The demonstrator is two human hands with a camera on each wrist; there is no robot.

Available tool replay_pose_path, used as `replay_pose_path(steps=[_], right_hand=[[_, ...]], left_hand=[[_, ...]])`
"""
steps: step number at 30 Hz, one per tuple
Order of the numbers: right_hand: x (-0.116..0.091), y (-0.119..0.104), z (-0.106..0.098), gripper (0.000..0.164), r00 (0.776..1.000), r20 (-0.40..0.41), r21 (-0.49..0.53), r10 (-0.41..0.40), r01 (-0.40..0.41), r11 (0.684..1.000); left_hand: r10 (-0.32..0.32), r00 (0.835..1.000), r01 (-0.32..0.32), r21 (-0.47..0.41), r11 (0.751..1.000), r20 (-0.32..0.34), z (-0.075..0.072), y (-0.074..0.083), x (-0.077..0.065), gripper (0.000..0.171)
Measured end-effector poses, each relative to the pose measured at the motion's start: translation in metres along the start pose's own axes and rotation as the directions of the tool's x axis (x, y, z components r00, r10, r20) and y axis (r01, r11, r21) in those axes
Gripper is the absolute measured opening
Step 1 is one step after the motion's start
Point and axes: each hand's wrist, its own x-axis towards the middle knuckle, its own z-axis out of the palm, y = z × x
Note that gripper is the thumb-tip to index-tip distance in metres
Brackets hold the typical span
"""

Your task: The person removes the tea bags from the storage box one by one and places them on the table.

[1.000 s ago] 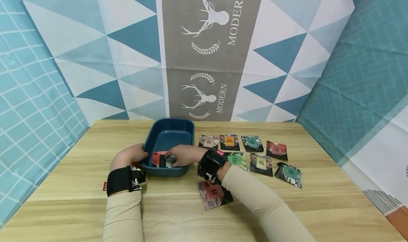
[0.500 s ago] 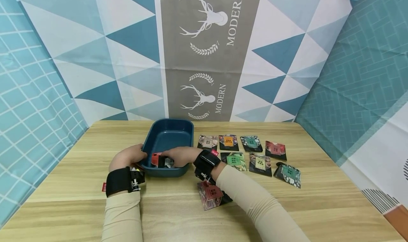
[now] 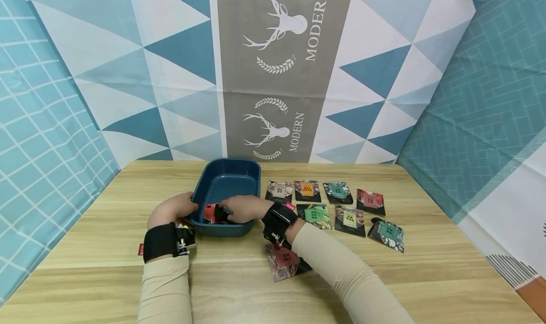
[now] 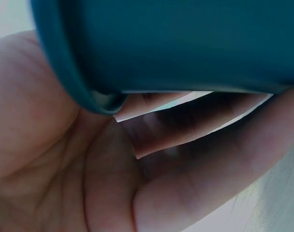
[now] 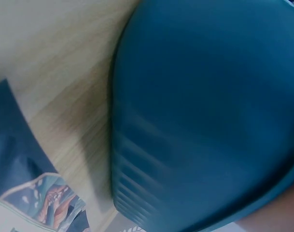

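Observation:
A deep blue plastic tray [image 3: 230,230] stands on the table at centre left. My left hand [image 3: 172,209] grips its left wall near the front corner; in the left wrist view, fingers [image 4: 219,179] wrap beneath the blue wall. Inside the tray's front end lies a flat red-and-black packet [image 3: 210,212]. My right hand [image 3: 245,209] reaches over the right wall and holds this packet by its right side, with the fingertips partly hidden. The right wrist view shows mainly the tray's outer wall [image 5: 195,106] and little of the hand.
Several flat packets lie in rows right of the tray, among them an orange-labelled packet [image 3: 308,190] and a green-labelled packet [image 3: 314,214]. A dark red packet [image 3: 285,260] lies under my right forearm. A patterned cloth backdrop [image 3: 273,77] rises behind the table [image 3: 239,286].
My right hand has shifted slightly at the packet in the tray, and less of the packet's silvery part shows. The left hand and the tray stay in place.

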Motion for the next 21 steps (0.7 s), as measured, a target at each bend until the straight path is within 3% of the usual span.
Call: replay_pose_path(steps=[7, 21], right_hand=[[-0.0021, 0.0006, -0.0029, 0.038, 0.99, -0.139, -0.024, -0.016, 0.013, 1.0], [-0.0039, 0.0076, -0.0059, 0.039, 0.969, -0.247, -0.028, -0.019, 0.012, 1.0]], left_hand=[[0.009, 1.0, -0.009, -0.013, 1.0, 0.009, -0.0006, 0.0004, -0.0007, 0.038], [0.009, 1.0, -0.009, 0.013, 1.0, -0.003, 0.0004, -0.0002, -0.001, 0.038]])
